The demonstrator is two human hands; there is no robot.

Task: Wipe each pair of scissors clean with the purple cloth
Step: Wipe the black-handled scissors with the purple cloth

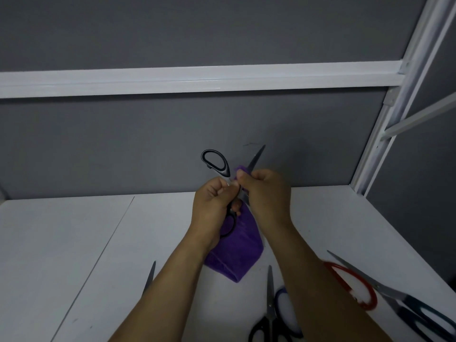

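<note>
The scissors (223,170) above the cloth (234,255), both over the table (74,243)

A: Light level?
B: Dim, cool grey cast. Source out of view. Thin glare streak on white rail (217,88).
A: Shadows?
B: Weak, soft-edged, on white table (74,243) beside forearms (172,280).
A: Sharpness?
B: Centre fair. Red-handled scissors (350,285) at lower right are smeared.
A: Distortion?
B: Wide-angle. Upright post (394,107) leans, rail bows slightly.
</note>
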